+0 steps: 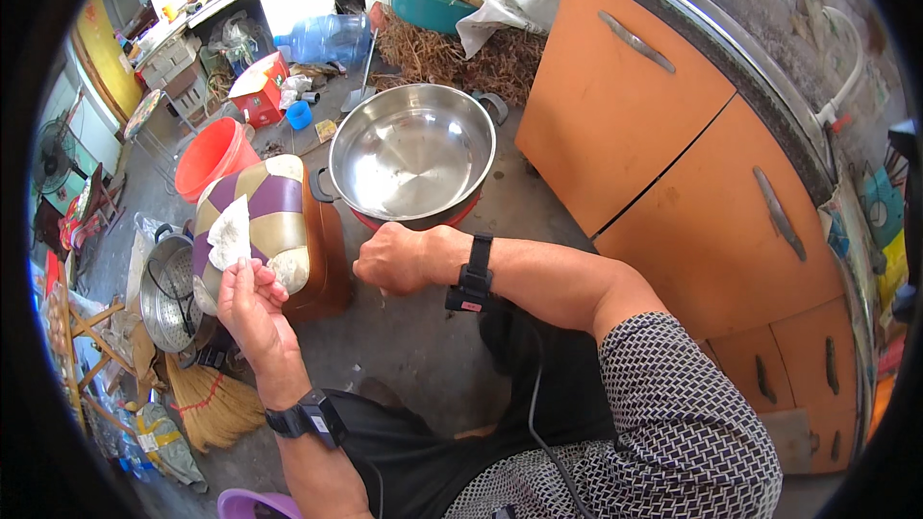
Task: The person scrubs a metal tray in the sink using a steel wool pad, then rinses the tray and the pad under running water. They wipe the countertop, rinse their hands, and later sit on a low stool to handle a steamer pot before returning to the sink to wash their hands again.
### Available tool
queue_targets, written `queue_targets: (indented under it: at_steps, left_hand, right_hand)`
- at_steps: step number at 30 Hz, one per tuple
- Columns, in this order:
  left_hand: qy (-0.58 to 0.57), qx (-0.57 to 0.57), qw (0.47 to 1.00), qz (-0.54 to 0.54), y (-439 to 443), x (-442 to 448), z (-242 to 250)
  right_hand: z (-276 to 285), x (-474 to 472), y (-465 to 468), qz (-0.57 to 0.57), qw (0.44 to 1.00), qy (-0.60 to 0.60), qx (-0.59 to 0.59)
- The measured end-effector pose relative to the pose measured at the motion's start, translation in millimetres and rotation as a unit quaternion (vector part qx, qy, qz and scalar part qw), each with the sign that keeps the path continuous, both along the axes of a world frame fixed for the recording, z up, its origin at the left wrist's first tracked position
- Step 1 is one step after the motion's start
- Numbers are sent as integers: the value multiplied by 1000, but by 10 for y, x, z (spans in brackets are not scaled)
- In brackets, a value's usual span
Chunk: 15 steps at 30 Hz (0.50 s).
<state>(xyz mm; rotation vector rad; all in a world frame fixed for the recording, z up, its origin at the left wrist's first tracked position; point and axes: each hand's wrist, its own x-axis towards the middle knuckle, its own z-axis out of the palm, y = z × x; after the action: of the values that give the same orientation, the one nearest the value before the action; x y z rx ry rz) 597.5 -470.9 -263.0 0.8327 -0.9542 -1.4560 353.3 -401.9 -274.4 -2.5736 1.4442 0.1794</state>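
My left hand (254, 303) pinches a thin white piece of material (231, 232), perhaps flatbread or cloth, between thumb and fingertips, above a padded stool (275, 202) with a purple and beige patchwork top. My right hand (393, 259) is curled, knuckles up, just below the near rim of a wide stainless steel pan (414, 158); whether it holds something small is hidden. The pan has side handles, rests on a red base (465, 213), and looks bare inside apart from shine or a little liquid. Both wrists wear black straps with small devices.
Orange cabinets (663, 158) stand at the right. A red bucket (216, 158), a steamer pot (167, 295) and a straw broom (216, 404) are at the left. Behind the pan lie dry brush (425, 50), a teal basin (433, 3) and a blue water bottle (328, 40).
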Motion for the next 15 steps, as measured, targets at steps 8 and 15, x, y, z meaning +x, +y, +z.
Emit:
queue_targets:
  at_steps: [8,15]
  left_hand:
    - [7,4,1000,16,21,-42,32]
    - [18,16,999,29,85,-111,81]
  right_hand:
    - [33,-7,45,-13,1000,-4,-15]
    - [34,-2,-2,11,999,38,18]
